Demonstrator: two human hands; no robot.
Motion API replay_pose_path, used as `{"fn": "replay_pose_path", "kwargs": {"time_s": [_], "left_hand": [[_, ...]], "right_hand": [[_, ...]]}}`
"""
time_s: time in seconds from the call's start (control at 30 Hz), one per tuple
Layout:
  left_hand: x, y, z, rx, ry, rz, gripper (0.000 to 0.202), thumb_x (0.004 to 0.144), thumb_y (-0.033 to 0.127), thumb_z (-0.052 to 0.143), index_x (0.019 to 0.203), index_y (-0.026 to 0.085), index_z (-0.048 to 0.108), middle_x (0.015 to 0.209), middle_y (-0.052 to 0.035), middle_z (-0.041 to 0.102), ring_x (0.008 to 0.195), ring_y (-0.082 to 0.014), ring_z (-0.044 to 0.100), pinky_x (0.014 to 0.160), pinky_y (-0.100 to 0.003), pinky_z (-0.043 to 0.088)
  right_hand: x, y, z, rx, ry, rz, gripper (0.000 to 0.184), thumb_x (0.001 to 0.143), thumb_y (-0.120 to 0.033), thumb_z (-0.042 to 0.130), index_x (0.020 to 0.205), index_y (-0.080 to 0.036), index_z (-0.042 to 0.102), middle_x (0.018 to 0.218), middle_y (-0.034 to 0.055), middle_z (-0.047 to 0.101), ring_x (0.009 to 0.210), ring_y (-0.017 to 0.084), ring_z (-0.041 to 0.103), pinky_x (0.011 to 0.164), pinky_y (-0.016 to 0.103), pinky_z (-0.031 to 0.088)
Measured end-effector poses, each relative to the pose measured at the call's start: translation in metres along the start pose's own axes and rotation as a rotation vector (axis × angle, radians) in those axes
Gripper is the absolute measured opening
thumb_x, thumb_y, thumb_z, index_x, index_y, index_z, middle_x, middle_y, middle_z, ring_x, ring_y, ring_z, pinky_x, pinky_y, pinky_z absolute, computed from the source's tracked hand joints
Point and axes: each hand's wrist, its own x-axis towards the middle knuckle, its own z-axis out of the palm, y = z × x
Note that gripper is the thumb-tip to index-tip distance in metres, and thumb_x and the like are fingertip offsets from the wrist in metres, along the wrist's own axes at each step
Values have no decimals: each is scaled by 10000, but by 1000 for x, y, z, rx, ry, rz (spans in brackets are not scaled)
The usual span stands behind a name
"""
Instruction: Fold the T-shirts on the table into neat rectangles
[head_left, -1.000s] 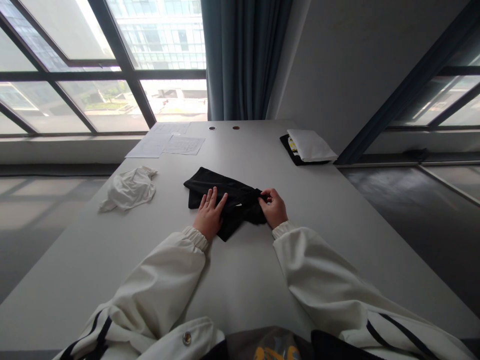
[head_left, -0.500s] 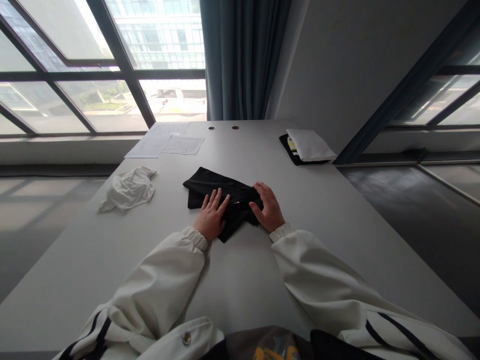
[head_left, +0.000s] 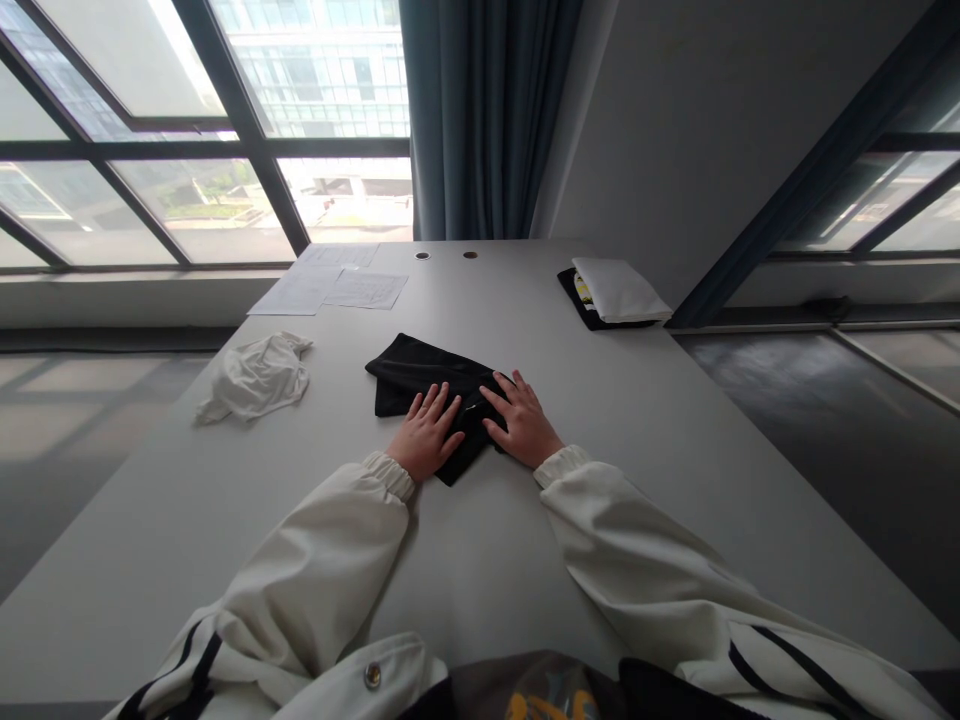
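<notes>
A folded black cloth garment (head_left: 427,368) lies on the white table (head_left: 480,560) in front of me; which garment it is I cannot tell. My left hand (head_left: 426,432) rests on its near side with fingers spread. On its right end lies my right hand (head_left: 522,420), palm down, fingers also apart, covering part of the fabric. Between the two hands a small pale mark shows on the black cloth. Neither hand grips anything.
Left of the hands lies a crumpled white cloth (head_left: 262,375). Several printed paper sheets (head_left: 366,290) lie at the far left. At the far right is a stack of folded cloth (head_left: 622,290), white over black. A blue curtain (head_left: 480,120) hangs behind the table.
My right hand has shifted left and spread flat over the right end of the black garment. My left hand has barely moved, its fingers slightly wider apart.
</notes>
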Motion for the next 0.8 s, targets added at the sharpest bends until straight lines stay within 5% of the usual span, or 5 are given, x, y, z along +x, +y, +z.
{"fn": "replay_pose_path", "kwargs": {"time_s": [0.47,0.8], "left_hand": [[-1,-2,5,3,-57,-38,706,1060,512,491,1667,178,355,1763,-177,198,1642,-362,140,1311,-584,201],[-1,-2,6,-31,-84,-68,741,1018,513,572,1668,231,356,1756,-156,248,1633,-381,177,1298,-611,220]], "right_hand": [[1,2,0,9,-32,-44,566,978,-362,607,1509,-169,612,1637,150,472,1589,393,264,1285,599,306],[1,8,6,84,-2,-62,519,972,-371,620,1468,-221,639,1562,134,547,1522,373,383,1258,628,353]]}}
